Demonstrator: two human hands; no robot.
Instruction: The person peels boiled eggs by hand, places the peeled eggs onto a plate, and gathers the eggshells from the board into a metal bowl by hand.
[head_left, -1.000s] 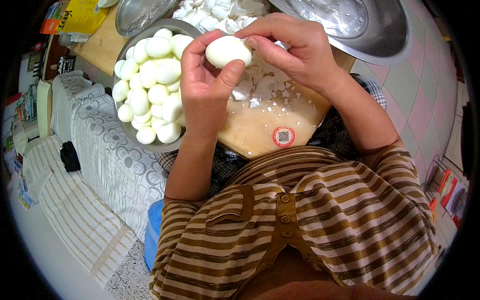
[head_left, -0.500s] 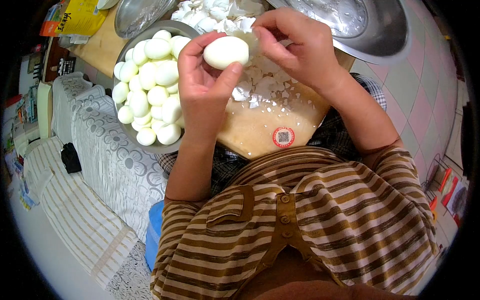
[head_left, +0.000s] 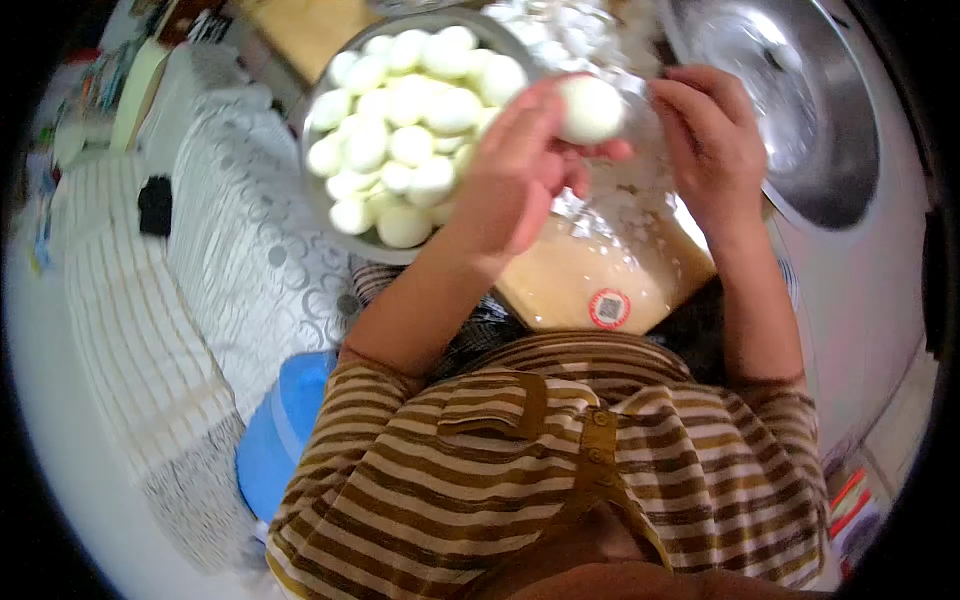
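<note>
A smooth peeled egg rests in the fingers of my left hand, beside the right edge of the bowl. My right hand is to the right of the egg, apart from it, with thumb and fingertips pressed together; whatever they may hold is too blurred to make out. Many peeled eggs fill the round metal bowl at the left. White shell pieces are heaped behind my hands, and small bits are scattered over the wooden board.
A large metal basin with something clear and shiny in it stands at the right. The board's near end bears a round red sticker. At the left are a patterned cloth cover and a blue object.
The view has turned and shifted, with motion blur. My left hand has rolled over with the egg, now nearer the bowl's edge. My right hand has come away from the egg.
</note>
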